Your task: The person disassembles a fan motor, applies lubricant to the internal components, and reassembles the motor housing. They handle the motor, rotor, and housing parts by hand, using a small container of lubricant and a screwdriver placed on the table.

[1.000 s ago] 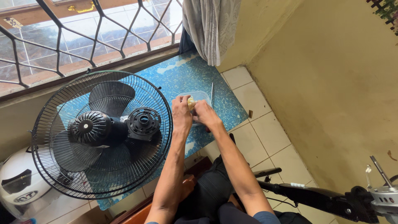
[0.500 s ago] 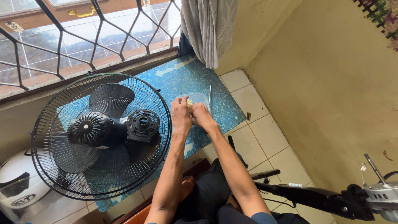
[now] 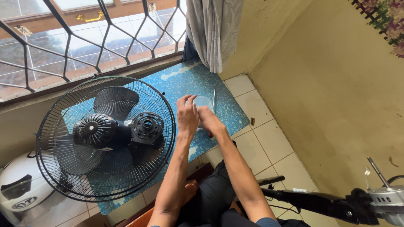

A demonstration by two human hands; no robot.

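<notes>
A white helmet [image 3: 19, 191] with a dark visor sits at the near left edge of the floor, just beside a round black wire fan guard [image 3: 105, 138] that lies flat on a blue speckled mat [image 3: 185, 80]. Inside the guard, 3 dark fan blades [image 3: 114, 101] spread around a ribbed black hub [image 3: 94, 128], and a black motor housing [image 3: 147, 125] rests just right of that hub. A barred window [image 3: 84, 38] runs along the far side, with a grey curtain [image 3: 214, 29] hanging at its right end.

Right of the guard, the person's 2 hands meet over the mat at a small clear plastic container [image 3: 205, 102]. The left hand [image 3: 187, 115] is curled against the container's left side, fingers bent around it. The right hand [image 3: 210, 120] presses in from the near right, closed against the container; what it pinches cannot be told. A thin grey rod [image 3: 213, 97] lies on the mat just right of the container.

Farther right, pale floor tiles [image 3: 269, 138] meet a yellow wall [image 3: 336, 84]. At the near right, a black fan stand pole [image 3: 320, 201] lies across the floor, ending in a grey fitting [image 3: 385, 199].
</notes>
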